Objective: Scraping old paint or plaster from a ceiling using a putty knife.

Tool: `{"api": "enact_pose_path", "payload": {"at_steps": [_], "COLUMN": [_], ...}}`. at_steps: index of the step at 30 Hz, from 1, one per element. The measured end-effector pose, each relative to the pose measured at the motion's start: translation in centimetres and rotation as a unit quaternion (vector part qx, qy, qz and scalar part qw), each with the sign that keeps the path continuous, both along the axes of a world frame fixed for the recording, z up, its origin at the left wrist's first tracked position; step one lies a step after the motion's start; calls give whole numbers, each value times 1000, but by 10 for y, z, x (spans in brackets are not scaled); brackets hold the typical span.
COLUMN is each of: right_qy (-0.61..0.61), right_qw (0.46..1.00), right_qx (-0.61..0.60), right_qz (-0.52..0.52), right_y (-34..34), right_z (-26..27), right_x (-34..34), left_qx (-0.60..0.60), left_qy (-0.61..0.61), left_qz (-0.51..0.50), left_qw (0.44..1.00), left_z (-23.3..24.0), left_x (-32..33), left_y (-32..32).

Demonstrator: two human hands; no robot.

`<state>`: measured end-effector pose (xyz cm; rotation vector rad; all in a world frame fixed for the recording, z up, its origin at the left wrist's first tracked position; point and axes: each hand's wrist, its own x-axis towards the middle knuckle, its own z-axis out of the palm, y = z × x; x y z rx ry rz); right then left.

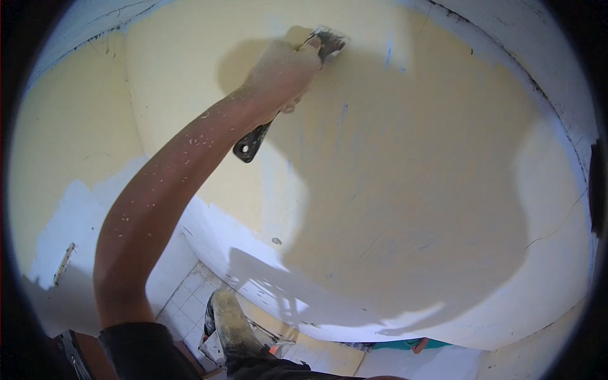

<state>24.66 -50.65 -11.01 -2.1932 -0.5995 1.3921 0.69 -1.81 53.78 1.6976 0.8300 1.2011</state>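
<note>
My left hand (287, 66) grips a putty knife (328, 43) with a black handle and a wide, dirty blade. A finger reaches forward onto the blade, which lies at the surface of the yellow-painted wall (403, 156). Behind the wrist, the handle's end (248, 145) with its hanging hole sticks out. Pale flakes speckle my forearm (175, 166). Blue and whitish streaks (345, 111) mark the paint around the blade. My right hand is out of view; a sliver of skin at the bottom edge is too small to identify.
Below are my dusty shoe (230, 308), a metal frame (280, 338) and floor tiles (190, 289). A hook rack (64, 263) hangs on the left wall. At the bottom, another person's hand (420, 346) shows beside teal cloth (392, 345). A cracked ceiling edge (515, 66) curves along the right.
</note>
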Motion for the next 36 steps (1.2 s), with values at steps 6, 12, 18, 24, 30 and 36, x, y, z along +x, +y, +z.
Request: {"api": "enact_pose_path", "payload": {"at_steps": [6, 12, 18, 24, 30, 36], "right_qy": [75, 161, 170, 124, 92, 74], "right_qw": [993, 970, 957, 970, 970, 971], "right_qx": [-8, -10, -13, -40, -48, -59], "right_qz": [-93, -183, -234, -204, -218, -219], "right_y": [-34, -42, -29, -25, -44, -61], "right_z": [-25, -57, -102, -94, -71, -73], "right_x": [14, 0, 2, 7, 41, 57], "left_qx": [-61, -97, -88, -93, -85, -113], "left_qy": [28, 16, 39, -63, -34, 18], "left_qz": [30, 20, 15, -21, -100, 18], "left_qw": [997, 995, 995, 993, 991, 993], "left_z": [3, -7, 7, 8, 24, 12], "left_x": [-8, -23, -22, -4, -20, -37], "left_y": [-6, -1, -3, 23, 34, 26]}}
